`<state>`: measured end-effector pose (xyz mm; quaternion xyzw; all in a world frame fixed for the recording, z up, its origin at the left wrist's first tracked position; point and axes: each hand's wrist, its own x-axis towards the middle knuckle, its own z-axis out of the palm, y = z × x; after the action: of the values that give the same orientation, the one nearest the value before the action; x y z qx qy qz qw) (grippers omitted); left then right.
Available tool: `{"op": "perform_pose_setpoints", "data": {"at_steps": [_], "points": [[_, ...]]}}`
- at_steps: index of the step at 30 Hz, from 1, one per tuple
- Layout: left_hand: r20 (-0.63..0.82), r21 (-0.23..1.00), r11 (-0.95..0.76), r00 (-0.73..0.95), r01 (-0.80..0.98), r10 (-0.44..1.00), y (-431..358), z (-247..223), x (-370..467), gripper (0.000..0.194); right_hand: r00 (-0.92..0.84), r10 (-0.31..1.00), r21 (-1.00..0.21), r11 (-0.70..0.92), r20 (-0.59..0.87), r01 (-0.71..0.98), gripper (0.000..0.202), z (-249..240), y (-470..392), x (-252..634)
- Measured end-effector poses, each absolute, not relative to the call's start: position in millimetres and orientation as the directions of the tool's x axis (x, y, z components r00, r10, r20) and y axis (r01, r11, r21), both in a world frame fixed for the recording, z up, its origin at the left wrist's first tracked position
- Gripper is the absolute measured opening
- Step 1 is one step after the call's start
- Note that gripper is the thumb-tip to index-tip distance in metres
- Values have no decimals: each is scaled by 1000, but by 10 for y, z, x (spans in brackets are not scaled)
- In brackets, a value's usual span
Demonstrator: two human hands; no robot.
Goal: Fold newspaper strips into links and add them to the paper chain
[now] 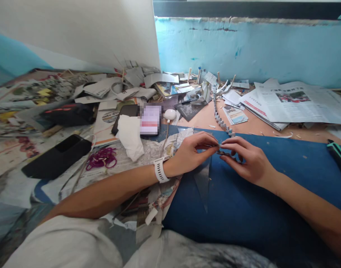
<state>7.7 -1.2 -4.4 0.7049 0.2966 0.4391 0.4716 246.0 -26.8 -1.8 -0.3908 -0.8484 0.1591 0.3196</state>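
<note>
Nearest you, one blue mat [243, 219] carries one clear plastic piece [203, 186]. Above it, your two hands, left hand [194, 150] and right hand [254, 163], meet at the fingertips, both pinching one grey folded strip [229, 153]. Just beyond lies one zigzag paper chain [219, 120], running toward the back of the desk; whether it joins your strip is hidden by the fingers. Judging by its many folded links, a good length is done, while the held part seems unfinished; how much remains you cannot tell here. Count also one green-edged knife [338, 160] at right and, at left, one purple string bundle [102, 158], one crumpled tissue [130, 137] and one lit phone [150, 119]. Farthest, loose papers [296, 98] overlap beyond counting.
</note>
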Motion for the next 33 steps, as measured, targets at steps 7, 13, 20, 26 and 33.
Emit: {"op": "perform_pose_setpoints", "data": {"at_steps": [7,13,20,26,33], "points": [[424,846,-529,523,62,739,-26,-4,68,9,-413,734,-531,677,539,509,22,26,-293,2457],[486,773,-627,548,93,681,-20,-7,56,5,-458,732,-615,677,505,404,17,7,-299,2434],[381,817,-553,569,161,729,-72,47,32,21,-390,806,-696,585,445,416,6,45,-325,2423],[363,471,-877,886,91,287,-32,1,14,49,-301,843,-694,538,445,479,8,109,-342,2449],[405,508,-831,788,227,463,-48,-43,0,16,-351,769,-621,639,535,453,28,81,-322,2452]]}}
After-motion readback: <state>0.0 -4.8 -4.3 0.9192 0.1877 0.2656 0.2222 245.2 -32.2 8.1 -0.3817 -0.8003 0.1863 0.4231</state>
